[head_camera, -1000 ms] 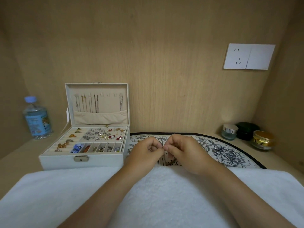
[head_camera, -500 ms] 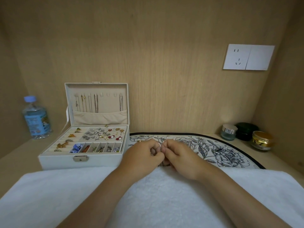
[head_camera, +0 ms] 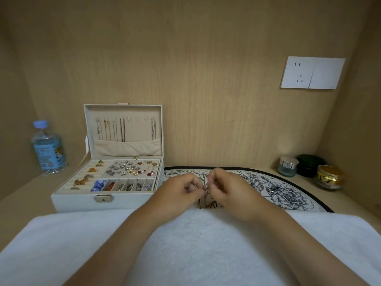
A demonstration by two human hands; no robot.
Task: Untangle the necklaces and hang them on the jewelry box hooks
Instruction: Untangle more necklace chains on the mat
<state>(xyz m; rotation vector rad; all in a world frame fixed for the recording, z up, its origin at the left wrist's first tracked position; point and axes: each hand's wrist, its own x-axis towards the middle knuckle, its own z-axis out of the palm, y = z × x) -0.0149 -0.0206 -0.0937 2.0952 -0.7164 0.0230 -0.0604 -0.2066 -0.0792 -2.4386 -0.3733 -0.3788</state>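
My left hand [head_camera: 179, 193] and my right hand [head_camera: 228, 190] meet fingertip to fingertip over the floral mat [head_camera: 288, 190]. Between them they pinch a thin silver necklace [head_camera: 206, 187], mostly hidden by my fingers. To the left stands the open white jewelry box [head_camera: 72, 200]. Its upright lid [head_camera: 123, 129] carries a row of hooks [head_camera: 132, 119] with several necklaces [head_camera: 122, 130] hanging from them. A few hooks in the middle right are bare.
A white towel [head_camera: 185, 254] covers the near desk under my forearms. A water bottle [head_camera: 47, 148] stands far left. Three cosmetic jars [head_camera: 309, 168] sit at the back right. A small ring [head_camera: 271, 189] lies on the mat. Wooden walls enclose the desk.
Both hands dipped toward the towel, then lifted and shifted slightly right. My right fingers have spread a little while still pinching the chain.
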